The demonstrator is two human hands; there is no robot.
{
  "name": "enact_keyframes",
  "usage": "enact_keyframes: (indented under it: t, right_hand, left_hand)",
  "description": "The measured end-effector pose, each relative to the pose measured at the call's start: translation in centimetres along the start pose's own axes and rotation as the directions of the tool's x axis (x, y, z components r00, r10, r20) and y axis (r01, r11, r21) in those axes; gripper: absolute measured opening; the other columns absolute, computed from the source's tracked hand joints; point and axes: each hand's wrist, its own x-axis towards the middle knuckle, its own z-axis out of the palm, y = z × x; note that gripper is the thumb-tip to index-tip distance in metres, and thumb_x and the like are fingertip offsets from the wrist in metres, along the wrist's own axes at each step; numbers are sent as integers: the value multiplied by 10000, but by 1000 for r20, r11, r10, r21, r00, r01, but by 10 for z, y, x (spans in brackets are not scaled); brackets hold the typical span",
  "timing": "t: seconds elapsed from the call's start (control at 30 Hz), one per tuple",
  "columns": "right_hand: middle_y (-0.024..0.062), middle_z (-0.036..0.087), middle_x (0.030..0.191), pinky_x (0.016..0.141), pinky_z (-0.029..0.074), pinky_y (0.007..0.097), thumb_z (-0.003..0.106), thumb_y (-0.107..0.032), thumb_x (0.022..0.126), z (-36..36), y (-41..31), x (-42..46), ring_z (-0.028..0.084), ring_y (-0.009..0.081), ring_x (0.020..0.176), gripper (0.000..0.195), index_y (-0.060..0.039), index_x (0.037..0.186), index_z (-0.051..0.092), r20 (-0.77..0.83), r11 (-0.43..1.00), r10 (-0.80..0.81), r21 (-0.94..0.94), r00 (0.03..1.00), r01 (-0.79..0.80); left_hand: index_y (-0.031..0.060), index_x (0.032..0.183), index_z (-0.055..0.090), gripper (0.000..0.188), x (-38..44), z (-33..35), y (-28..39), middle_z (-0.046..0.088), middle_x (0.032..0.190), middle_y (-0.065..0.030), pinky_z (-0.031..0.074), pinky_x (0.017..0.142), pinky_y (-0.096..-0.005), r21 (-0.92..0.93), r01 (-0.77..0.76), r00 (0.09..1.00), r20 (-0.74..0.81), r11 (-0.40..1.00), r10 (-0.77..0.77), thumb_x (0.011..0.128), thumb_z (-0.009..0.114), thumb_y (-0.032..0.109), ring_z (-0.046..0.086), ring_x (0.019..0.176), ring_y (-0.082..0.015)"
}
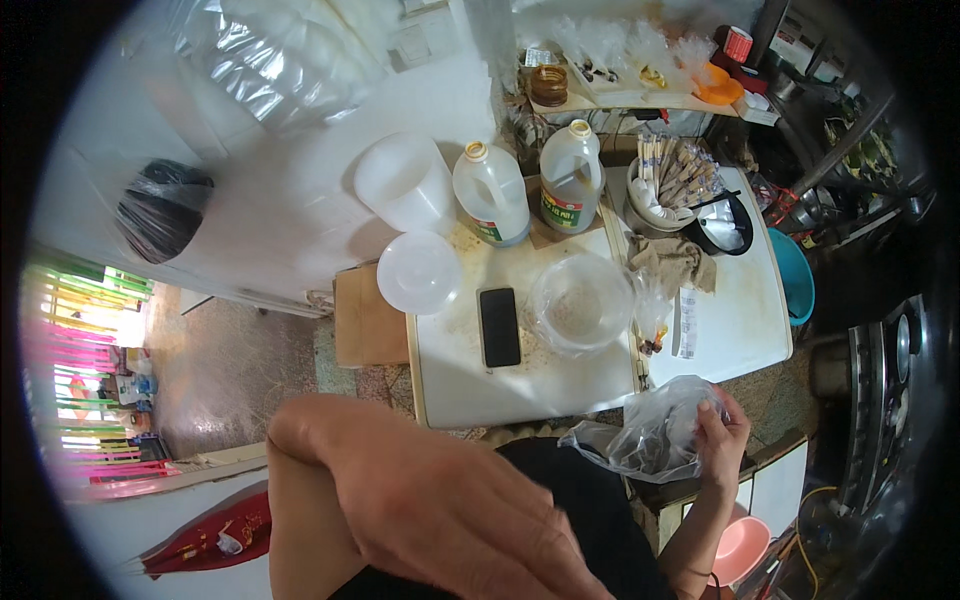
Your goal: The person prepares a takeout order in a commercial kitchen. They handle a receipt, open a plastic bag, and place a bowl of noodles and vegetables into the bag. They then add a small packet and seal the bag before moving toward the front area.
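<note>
My right hand (724, 435) grips a crumpled clear plastic bag (660, 439) by its side, just past the table's near edge. My left hand (457, 510) is raised close to the camera above my lap, its fingertips cut off by the lower rim, so whether it holds anything is hidden. On the white table (465, 390) lie a black smartphone (500, 327) and, to its right, a round clear plastic bowl with a bag over it (583, 304). A small knotted bag (651, 315) with dark and orange bits is beside a printed paper slip (686, 322).
Two plastic jugs (491, 195) (571, 180), a white tub (403, 182) and a round white lid (419, 272) stand towards the wall. A container of wrapped chopsticks (664, 195), a brown cloth (675, 262) and a black bowl (742, 232) are at the right. A pink basin (739, 551) sits low right.
</note>
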Motion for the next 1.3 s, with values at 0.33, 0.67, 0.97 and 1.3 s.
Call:
enact_keyframes:
  t: [0.33, 0.67, 0.97, 1.3]
  right_hand:
    - [-51, 584, 756, 522, 356, 197, 720, -116, 933, 18, -7, 1, 480, 39, 605, 276, 5, 1177, 676, 21, 999, 19, -45, 1000, -18]
    - [-26, 628, 839, 595, 421, 207, 726, -98, 927, 15, 2, 0, 526, 52, 672, 289, 12, 1188, 668, 45, 1000, 29, 6, 999, -29]
    - [-22, 642, 866, 609, 443, 209, 696, -89, 948, 11, 8, -1, 543, 53, 691, 279, 19, 1201, 654, 46, 997, 57, 41, 997, -59]
    - [-3, 646, 883, 641, 460, 213, 689, -76, 953, 3, 10, 4, 568, 64, 730, 298, 36, 1225, 641, 81, 998, 67, -19, 994, -66]
  left_hand:
    - [-28, 960, 696, 247, -78, -151, -35, 703, 788, -75, 515, 694, -264, 526, 803, 517, -849, 281, 110, 979, 619, 206, 669, 742, -145]
    - [-43, 1076, 695, 516, -139, -293, -100, 705, 1121, -229, 525, 901, -479, 209, 900, 101, -953, -382, -284, 932, 625, 448, 675, 1055, -371]
    - [-30, 1115, 694, 467, -128, -289, -100, 704, 1125, -219, 529, 910, -472, 141, 881, 25, -967, -451, -254, 859, 704, 361, 674, 1067, -369]
    - [-29, 1157, 689, 525, -134, -293, -103, 697, 1160, -219, 519, 930, -455, 179, 876, 85, -971, -449, -223, 855, 691, 400, 662, 1093, -369]
